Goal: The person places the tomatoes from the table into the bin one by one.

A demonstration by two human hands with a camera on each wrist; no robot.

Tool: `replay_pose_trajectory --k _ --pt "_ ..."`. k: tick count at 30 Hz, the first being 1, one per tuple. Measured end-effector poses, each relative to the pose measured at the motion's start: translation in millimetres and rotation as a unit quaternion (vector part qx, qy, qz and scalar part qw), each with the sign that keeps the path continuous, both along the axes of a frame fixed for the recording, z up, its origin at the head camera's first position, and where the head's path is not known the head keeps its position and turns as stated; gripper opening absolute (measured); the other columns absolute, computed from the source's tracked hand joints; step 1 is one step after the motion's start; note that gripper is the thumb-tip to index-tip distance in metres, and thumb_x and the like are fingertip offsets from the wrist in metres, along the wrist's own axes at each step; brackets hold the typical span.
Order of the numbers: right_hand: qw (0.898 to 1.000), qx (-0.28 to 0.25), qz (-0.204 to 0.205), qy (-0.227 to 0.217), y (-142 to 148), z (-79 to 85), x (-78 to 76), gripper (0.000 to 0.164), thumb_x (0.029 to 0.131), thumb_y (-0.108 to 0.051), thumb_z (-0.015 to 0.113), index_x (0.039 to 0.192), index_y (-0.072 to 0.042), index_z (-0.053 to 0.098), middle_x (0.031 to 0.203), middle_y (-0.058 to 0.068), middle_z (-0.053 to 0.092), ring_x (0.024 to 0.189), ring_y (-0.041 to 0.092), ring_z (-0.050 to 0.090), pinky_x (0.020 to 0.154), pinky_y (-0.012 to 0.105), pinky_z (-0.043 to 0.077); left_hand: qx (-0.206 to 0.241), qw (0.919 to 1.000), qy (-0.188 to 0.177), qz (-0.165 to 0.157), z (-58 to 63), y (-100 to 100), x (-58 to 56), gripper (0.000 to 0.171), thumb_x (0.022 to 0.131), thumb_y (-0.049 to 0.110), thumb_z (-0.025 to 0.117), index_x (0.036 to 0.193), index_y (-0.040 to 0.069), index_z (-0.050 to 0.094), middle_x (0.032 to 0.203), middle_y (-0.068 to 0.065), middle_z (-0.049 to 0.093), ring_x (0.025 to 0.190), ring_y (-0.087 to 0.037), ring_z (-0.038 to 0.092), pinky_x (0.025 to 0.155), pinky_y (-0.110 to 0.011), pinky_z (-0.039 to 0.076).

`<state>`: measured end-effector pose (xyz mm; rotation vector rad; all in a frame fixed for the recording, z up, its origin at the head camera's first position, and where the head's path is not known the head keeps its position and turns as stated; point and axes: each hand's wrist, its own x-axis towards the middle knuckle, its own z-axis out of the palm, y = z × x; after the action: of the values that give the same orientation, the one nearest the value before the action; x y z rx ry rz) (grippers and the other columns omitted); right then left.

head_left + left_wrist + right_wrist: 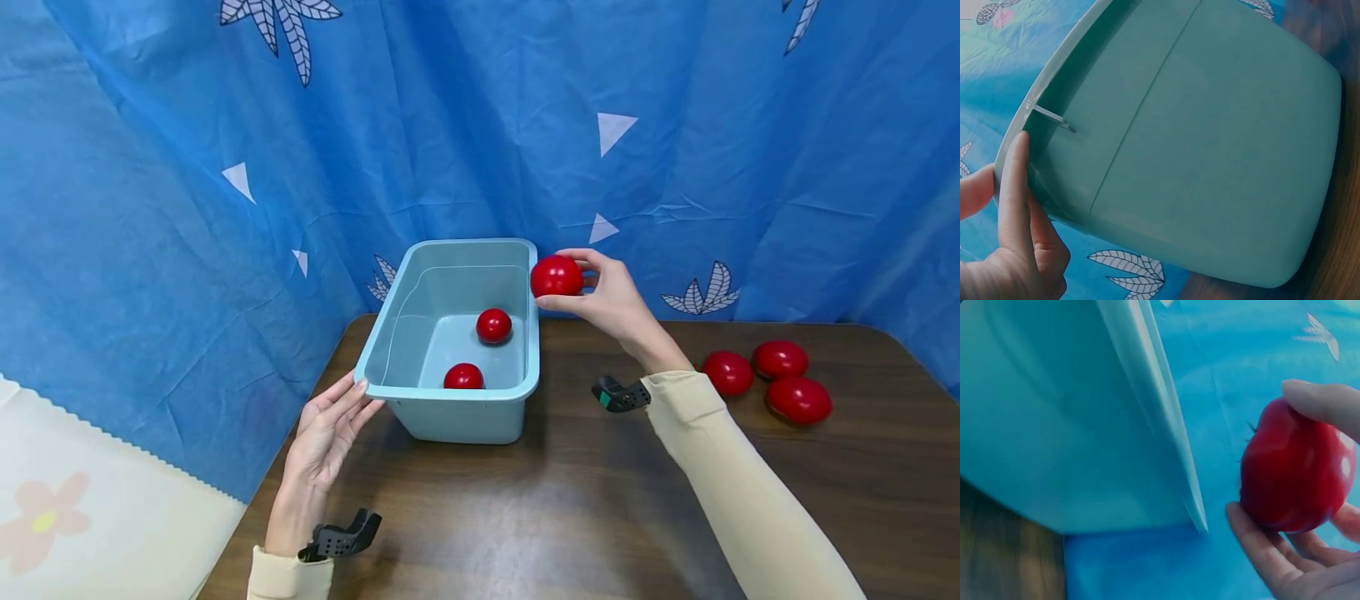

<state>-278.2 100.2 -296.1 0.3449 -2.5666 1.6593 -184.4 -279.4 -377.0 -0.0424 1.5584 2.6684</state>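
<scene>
A light blue plastic bin [450, 417] stands on the table, with two red tomatoes [494, 326] on its floor. My left hand [326, 437] pinches the rim at the bin's near left corner, thumb on one side and fingers beneath; the left wrist view shows the same hold on the bin's wall [1210, 137]. My right hand [607, 300] holds a tomato [557, 276] between thumb and fingers, beside the bin's right rim and at about its height. Small green sepals show on that tomato [1297, 465] in the right wrist view.
Several more tomatoes [799, 400] lie together on the right of the dark wooden table [600, 517]. A blue patterned curtain [487, 125] hangs behind the table. A pale cloth with a flower print [82, 500] is at the lower left. Each wrist wears a black band [341, 537].
</scene>
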Motion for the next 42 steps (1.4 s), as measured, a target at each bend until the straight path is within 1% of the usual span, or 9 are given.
replay_pose_trajectory --k 3,7,10,14,19,21,27,33,42 --pt "0.999 -0.023 0.029 -0.002 -20.1 -1.4 -9.5 0.076 0.086 -0.017 0.087 0.152 -0.008 0.049 0.146 0.016 0.052 0.131 0.036 0.048 0.095 0.049 0.061 -0.01 0.9999 -0.004 0.006 -0.6 0.0 -0.7 0.029 0.107 -0.002 0.055 0.129 0.011 0.068 0.133 -0.005 0.067 0.123 -0.019 0.067 0.1 -0.032 0.057" --pt "0.997 -0.05 0.057 -0.013 -41.6 -4.1 -17.7 0.074 0.084 -0.014 0.088 0.149 -0.009 0.052 0.144 0.014 0.053 0.13 0.034 0.049 0.093 0.047 0.061 -0.031 0.9994 -0.01 0.011 -1.1 1.6 -2.0 0.05 0.107 -0.002 0.054 0.155 -0.003 0.041 0.134 -0.005 0.065 0.124 -0.02 0.067 0.101 -0.032 0.057" --pt "0.996 -0.055 0.071 -0.011 -57.6 -1.3 -21.9 0.074 0.082 -0.013 0.089 0.147 -0.009 0.053 0.142 0.013 0.054 0.128 0.034 0.05 0.091 0.048 0.061 -0.039 0.9991 -0.012 0.012 -0.3 1.5 -2.6 0.06 0.107 -0.002 0.053 0.16 -0.01 0.026 0.134 -0.004 0.065 0.124 -0.019 0.066 0.101 -0.032 0.057" --pt "0.993 -0.05 0.105 -0.012 -77.1 4.3 -28.2 0.075 0.082 -0.014 0.089 0.148 -0.01 0.054 0.141 0.012 0.056 0.124 0.032 0.054 0.092 0.048 0.061 -0.037 0.9992 -0.009 0.014 1.4 0.3 -3.1 0.059 0.108 -0.002 0.052 0.16 -0.01 0.025 0.134 -0.004 0.065 0.123 -0.018 0.067 0.101 -0.032 0.057" --pt "0.985 -0.039 0.169 -0.018 -92.4 9.4 -32.5 0.075 0.081 -0.012 0.089 0.147 -0.012 0.055 0.138 0.011 0.059 0.118 0.031 0.061 0.091 0.048 0.061 -0.032 0.9994 -0.009 0.015 2.3 -0.2 -3.4 0.059 0.108 -0.002 0.052 0.16 -0.01 0.025 0.135 -0.005 0.065 0.122 -0.018 0.067 0.1 -0.031 0.057" --pt "0.983 -0.03 0.183 -0.018 -96.8 10.9 -33.2 0.075 0.08 -0.012 0.09 0.147 -0.012 0.056 0.138 0.01 0.059 0.117 0.031 0.061 0.09 0.049 0.061 -0.03 0.9994 -0.009 0.013 2.2 0.2 -3.5 0.06 0.108 -0.002 0.052 0.16 -0.01 0.024 0.135 -0.005 0.065 0.124 -0.019 0.066 0.1 -0.031 0.057" --pt "0.981 -0.005 0.192 -0.018 -107.6 12.1 -37.3 0.075 0.079 -0.013 0.091 0.146 -0.013 0.057 0.139 0.01 0.058 0.118 0.029 0.059 0.09 0.046 0.061 -0.032 0.9994 -0.006 0.012 -0.4 1.8 -3.7 0.059 0.108 -0.002 0.053 0.16 -0.011 0.025 0.135 -0.005 0.064 0.123 -0.019 0.066 0.1 -0.031 0.057" --pt "0.979 0.002 0.202 -0.025 -113.8 13.3 -38.6 0.076 0.079 -0.011 0.09 0.146 -0.012 0.056 0.14 0.01 0.057 0.12 0.03 0.057 0.092 0.047 0.06 -0.027 0.9996 0.002 0.012 -3.3 1.4 -4.0 0.058 0.107 -0.003 0.052 0.158 -0.012 0.027 0.135 -0.007 0.064 0.122 -0.02 0.067 0.099 -0.031 0.058" --pt "0.983 -0.003 0.176 -0.043 -114.8 11.0 -40.8 0.077 0.078 -0.009 0.091 0.146 -0.013 0.055 0.139 0.01 0.057 0.123 0.03 0.055 0.094 0.05 0.059 -0.023 0.9997 0.007 0.008 -1.3 1.3 -3.9 0.059 0.107 -0.003 0.051 0.159 -0.013 0.024 0.137 -0.008 0.063 0.122 -0.019 0.067 0.099 -0.03 0.058"
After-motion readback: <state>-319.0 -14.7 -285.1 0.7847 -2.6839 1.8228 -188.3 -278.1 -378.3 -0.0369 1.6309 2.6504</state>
